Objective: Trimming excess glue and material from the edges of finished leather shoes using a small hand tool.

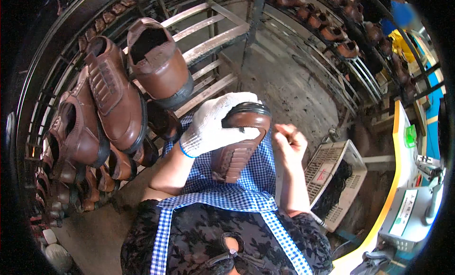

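Note:
A brown leather shoe with a black sole is up in front of my blue-checked apron, its toe pointing away and its laced-look front facing me. My left hand, in a white knit glove with a blue cuff, is closed round the toe end. My bare right hand is just right of the shoe, apart from it. Its fingers are curled together, and whatever they may hold is hidden. To the left, a large brown shoe and another brown shoe sit on the rack near my gloved hand.
A slatted metal rack with several brown shoes fills the left side. Beyond on the right, another rack bears more shoes. A pale plastic crate with dark stuff inside stands to my right. Beside it is a yellow-edged bench with a grey box.

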### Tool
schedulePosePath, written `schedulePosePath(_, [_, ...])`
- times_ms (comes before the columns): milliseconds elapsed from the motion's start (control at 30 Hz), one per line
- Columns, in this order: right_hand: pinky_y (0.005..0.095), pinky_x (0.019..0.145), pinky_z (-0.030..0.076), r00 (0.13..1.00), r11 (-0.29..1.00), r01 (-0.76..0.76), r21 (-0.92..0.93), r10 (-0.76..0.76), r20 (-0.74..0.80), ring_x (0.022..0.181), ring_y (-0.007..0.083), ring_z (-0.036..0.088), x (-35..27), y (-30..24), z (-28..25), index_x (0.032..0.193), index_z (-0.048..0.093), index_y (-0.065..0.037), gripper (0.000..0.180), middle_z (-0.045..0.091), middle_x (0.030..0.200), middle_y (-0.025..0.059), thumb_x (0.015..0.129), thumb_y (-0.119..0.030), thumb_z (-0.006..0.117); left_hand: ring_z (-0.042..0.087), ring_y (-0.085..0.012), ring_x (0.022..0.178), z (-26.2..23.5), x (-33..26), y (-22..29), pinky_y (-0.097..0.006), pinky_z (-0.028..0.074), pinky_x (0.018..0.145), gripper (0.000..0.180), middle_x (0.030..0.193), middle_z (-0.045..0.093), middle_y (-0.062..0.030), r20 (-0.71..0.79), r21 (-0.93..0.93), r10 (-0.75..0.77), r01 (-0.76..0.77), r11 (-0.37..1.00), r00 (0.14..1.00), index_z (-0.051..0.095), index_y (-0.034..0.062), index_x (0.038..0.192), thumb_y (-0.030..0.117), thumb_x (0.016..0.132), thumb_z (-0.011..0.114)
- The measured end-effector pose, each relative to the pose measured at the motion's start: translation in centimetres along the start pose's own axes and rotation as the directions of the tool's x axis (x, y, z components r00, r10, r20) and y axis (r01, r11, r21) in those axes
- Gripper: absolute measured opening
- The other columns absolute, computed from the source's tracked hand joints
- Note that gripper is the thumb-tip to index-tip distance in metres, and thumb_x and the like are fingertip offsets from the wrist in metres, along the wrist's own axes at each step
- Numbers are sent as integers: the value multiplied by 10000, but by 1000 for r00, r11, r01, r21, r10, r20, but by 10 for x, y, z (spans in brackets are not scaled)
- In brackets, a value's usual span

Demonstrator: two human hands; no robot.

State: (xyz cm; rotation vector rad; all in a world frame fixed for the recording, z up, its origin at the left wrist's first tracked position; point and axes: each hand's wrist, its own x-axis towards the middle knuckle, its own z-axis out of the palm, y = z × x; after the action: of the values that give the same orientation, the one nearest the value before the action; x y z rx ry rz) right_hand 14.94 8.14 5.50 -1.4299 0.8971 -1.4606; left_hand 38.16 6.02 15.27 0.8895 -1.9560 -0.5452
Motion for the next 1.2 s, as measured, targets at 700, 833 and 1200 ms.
schedulePosePath(700, [296,498,517,316,362,879,-309,43,948,623,185,605,79,-110,22,736,541,-26,122,520,709,62,709,-122,611,652,-329,908,9,-5,-2,-374,524,782,525,965,662,-168,542,38,-186,197,980,820,594,62,1128,352,715,736])
schedulePosePath(833, [341,528,509,389,565,758,-325,8,921,614,260,602,84,-94,14,763,525,-29,187,517,691,81,648,-123,638,666,-283,904,7,-11,-10,-347,518,800,551,993,665,-162,487,6,-184,207,978,854,594,6,1114,256,662,785])
schedulePosePath(1200, [295,522,487,841,822,329,-464,-31,540,596,159,566,26,-78,-7,1194,638,-252,423,535,757,24,815,-65,652,644,-287,984,1,-21,-8,-354,522,835,556,1102,640,-114,249,-57,-163,182,982,955,584,80,1147,199,653,809])
